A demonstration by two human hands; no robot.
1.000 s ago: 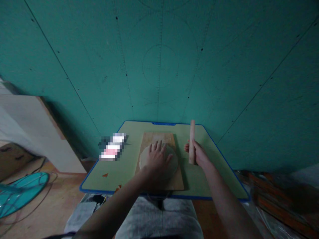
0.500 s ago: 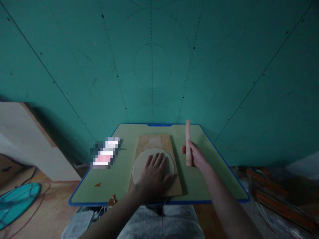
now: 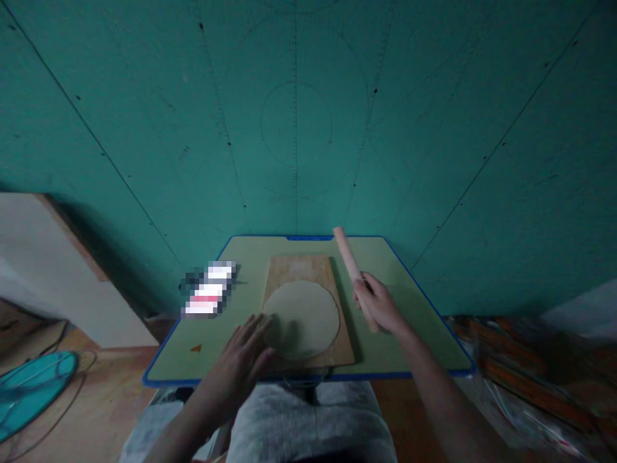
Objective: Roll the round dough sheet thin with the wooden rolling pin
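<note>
Right hand clamped on tilted rolling pin; left hand, fingers slightly apart, at left rim of flat dough on wooden board; counter strip separates board from orange scrap and pixelated item.

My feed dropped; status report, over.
Right hand gripping rolling pin. Dough flat on wooden board. Left hand open at dough's near-left edge, contact unclear.
</note>
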